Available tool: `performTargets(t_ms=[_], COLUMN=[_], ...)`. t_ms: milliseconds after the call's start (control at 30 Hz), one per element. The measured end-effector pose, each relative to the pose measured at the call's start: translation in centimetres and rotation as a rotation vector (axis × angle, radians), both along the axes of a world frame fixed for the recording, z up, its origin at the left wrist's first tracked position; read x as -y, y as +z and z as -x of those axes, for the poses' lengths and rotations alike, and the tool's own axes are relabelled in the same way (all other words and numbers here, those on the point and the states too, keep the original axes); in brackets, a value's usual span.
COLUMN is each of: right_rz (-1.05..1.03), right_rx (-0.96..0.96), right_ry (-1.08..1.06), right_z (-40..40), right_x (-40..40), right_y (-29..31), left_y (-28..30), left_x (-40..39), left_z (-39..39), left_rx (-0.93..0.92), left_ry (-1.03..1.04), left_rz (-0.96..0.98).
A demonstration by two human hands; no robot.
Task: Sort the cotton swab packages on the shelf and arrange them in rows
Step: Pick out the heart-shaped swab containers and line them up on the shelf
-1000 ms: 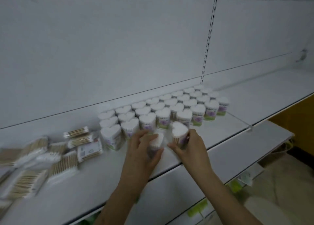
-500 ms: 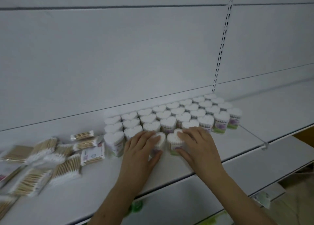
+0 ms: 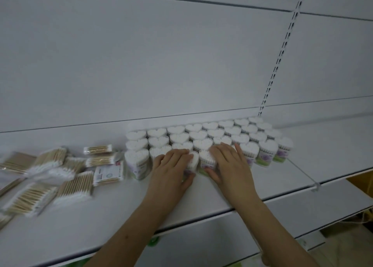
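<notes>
Several heart-shaped cotton swab tubs (image 3: 210, 133) stand upright in rows along the back of the white shelf (image 3: 201, 198). My left hand (image 3: 171, 170) grips one tub (image 3: 193, 161) in the front row, fingers over its top and thumb at its base. Beside it, my right hand (image 3: 228, 163) holds a second tub (image 3: 206, 159) the same way. The two tubs stand side by side, touching, in line with the front row.
Flat bags of wooden-stick cotton swabs (image 3: 74, 188) lie in a loose heap on the left of the shelf. A clear divider rail (image 3: 302, 172) runs front to back at the right. A lower shelf (image 3: 302, 212) juts out below.
Both hands carried their tubs back from the shelf's front and set them into the front row. The camera moved closer and to the left.
</notes>
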State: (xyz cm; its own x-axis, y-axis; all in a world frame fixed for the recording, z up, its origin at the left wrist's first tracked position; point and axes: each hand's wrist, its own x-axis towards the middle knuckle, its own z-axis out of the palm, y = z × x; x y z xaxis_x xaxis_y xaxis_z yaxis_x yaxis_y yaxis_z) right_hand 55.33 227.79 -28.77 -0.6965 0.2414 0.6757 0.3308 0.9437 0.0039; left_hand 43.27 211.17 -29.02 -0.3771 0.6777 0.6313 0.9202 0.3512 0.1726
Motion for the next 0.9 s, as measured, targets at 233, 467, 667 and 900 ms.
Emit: performTargets(t_ms=[233,467,667,900], right_rz=[0.227,0.526,0.567,0.574], right_rx=[-0.085,-0.272,-0.256,-0.237], right_ry=[0.16,0.628,0.932,1.083], right_z=[-0.5,8.2,14.5,21.6], right_x=[1.6,12.0,25.2,39.6], right_y=[4.9,11.8,13.5,16.6], left_y=[1.6,1.9,2.1,3.4], left_x=[2.7,12.3,22.9,34.6], left_z=[-1.9,-4.5,-4.2,0.3], left_rx=[0.119,0.392,0.4,0.349], left_ry=[-0.005,0.231,0.472,0.603], left_rz=[-0.073,-0.374,-0.449,-0.544])
